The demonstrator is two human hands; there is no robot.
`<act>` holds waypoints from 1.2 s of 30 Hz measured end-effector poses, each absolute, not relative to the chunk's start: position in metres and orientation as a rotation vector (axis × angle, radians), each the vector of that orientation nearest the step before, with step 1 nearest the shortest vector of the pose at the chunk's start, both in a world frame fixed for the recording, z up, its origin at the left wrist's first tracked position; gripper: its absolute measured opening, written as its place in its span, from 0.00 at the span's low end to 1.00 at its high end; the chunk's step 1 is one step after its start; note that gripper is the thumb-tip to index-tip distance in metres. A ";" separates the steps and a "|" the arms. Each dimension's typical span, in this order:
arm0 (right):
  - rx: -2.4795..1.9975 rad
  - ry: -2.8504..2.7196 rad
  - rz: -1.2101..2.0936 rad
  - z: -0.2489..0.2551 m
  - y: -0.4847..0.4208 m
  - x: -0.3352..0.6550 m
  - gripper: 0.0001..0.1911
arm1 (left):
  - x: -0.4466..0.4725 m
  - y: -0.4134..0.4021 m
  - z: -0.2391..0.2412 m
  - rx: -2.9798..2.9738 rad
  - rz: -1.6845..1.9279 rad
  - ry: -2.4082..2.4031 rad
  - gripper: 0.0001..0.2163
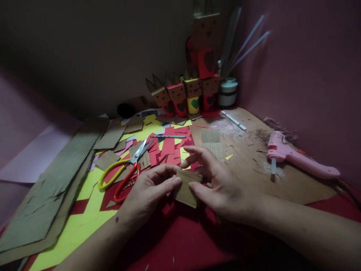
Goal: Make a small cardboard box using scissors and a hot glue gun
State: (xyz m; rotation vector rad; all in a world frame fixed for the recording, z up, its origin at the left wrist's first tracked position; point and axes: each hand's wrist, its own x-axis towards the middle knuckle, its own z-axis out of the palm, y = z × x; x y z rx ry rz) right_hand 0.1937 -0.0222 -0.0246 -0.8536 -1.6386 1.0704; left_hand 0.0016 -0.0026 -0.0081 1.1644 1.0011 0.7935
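Two hands [150, 186] [224, 184] clamp fingers [197, 188] on a cardboard piece [184, 190] over a red surface [172, 241], paper scraps [169, 145] and dim walls [98, 49] beyond.

Dim light; dark grey wall [107, 49] behind, mauve wall [304, 75] right.

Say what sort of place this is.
Probably a craft corner: a pink hot glue gun on the worktop, red-and-yellow-handled scissors among coloured paper scraps, and cardboard-faced figures standing near the wall.
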 end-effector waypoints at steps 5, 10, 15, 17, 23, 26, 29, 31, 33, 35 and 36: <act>-0.888 -1.314 1.426 -0.014 -0.017 0.191 0.30 | 0.000 -0.007 -0.011 1.135 0.803 1.061 0.11; -0.997 -1.237 1.796 -0.007 -0.013 0.190 0.07 | 0.000 -0.010 -0.012 1.164 0.891 1.123 0.12; -0.952 -1.170 1.891 -0.009 -0.015 0.188 0.06 | 0.001 -0.008 -0.012 1.171 0.871 1.106 0.11; -0.937 -1.171 1.913 -0.010 -0.015 0.188 0.06 | 0.000 -0.007 -0.011 1.175 0.875 1.103 0.11; -0.900 -1.280 1.968 -0.014 -0.014 0.189 0.07 | 0.001 -0.006 -0.008 1.228 0.863 1.143 0.10; -0.895 -1.300 1.970 -0.015 -0.015 0.189 0.05 | 0.003 -0.009 -0.006 1.251 0.869 1.148 0.11; -0.898 -1.289 1.982 -0.014 -0.015 0.188 0.04 | 0.004 -0.012 -0.006 1.222 0.879 1.133 0.11; -0.914 -1.270 2.008 -0.014 -0.015 0.188 0.04 | 0.004 -0.012 -0.006 1.211 0.878 1.138 0.12; -0.915 -1.242 2.022 -0.013 -0.015 0.188 0.04 | 0.003 -0.011 -0.007 1.217 0.853 1.144 0.13; -0.911 -1.220 2.008 -0.013 -0.014 0.189 0.05 | 0.002 -0.008 -0.008 1.232 0.786 1.113 0.13; -0.908 -1.210 1.997 -0.013 -0.013 0.190 0.06 | 0.002 -0.007 -0.008 1.238 0.735 1.079 0.13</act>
